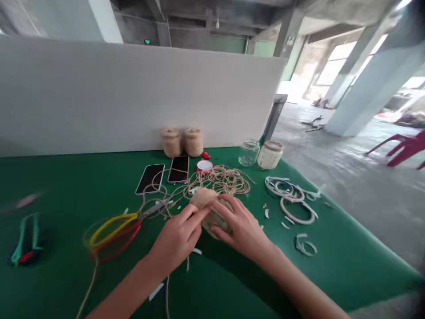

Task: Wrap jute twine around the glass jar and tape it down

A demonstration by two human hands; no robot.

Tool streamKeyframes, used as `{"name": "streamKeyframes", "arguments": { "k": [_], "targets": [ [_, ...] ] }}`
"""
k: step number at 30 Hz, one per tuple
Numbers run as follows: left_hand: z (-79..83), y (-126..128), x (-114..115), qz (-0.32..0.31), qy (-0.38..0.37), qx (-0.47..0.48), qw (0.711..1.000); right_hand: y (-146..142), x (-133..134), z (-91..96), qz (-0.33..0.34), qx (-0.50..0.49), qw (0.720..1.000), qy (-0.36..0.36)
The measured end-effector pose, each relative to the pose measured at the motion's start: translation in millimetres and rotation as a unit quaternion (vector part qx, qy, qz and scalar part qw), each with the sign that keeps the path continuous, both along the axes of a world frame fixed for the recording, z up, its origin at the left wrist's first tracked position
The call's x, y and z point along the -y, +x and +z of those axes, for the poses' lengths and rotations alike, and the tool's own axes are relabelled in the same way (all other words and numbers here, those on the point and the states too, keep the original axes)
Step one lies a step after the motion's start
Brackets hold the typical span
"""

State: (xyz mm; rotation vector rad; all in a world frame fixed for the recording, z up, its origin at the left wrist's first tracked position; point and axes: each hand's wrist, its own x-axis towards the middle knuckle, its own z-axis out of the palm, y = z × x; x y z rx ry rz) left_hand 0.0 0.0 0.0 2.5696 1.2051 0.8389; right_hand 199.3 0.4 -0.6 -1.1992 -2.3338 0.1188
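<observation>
Jar of glass, partly tan-wrapped, between two hands

Left hand (pixel 181 232) and right hand (pixel 241 221) each have a closed grip on the jar (pixel 217 218), centred over the green counter (pixel 66 181). Beyond: two tan-wrapped jars (pixel 194 142), two black-screened phones (pixel 150 179), one clear glass jar (pixel 249 154). One tangled tan twine heap (pixel 229 180) and one yellow-and-red-handled pair of scissors (pixel 141 216) crowd close.
</observation>
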Motion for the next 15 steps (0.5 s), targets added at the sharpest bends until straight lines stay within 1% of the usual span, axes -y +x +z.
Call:
{"name": "streamKeyframes", "arguments": {
  "k": [7, 11, 15],
  "targets": [
    [-1.0, 0.2, -0.7, -0.002, 0.015, -0.003, 1.0, 0.0, -1.6, 1.1, -0.002, -0.001, 1.0, 0.001],
    [0.4, 1.4, -1.8, 0.003, 0.02, -0.019, 1.0, 0.6, -1.9, 1.2, -0.009, 0.002, 1.0, 0.001],
    [-1.5, 1.4, -1.3, 0.01, 0.031, -0.044, 0.998, 3.0, -0.2, 3.0, -0.011, 0.011, 1.0, -0.005]
  ]
}}
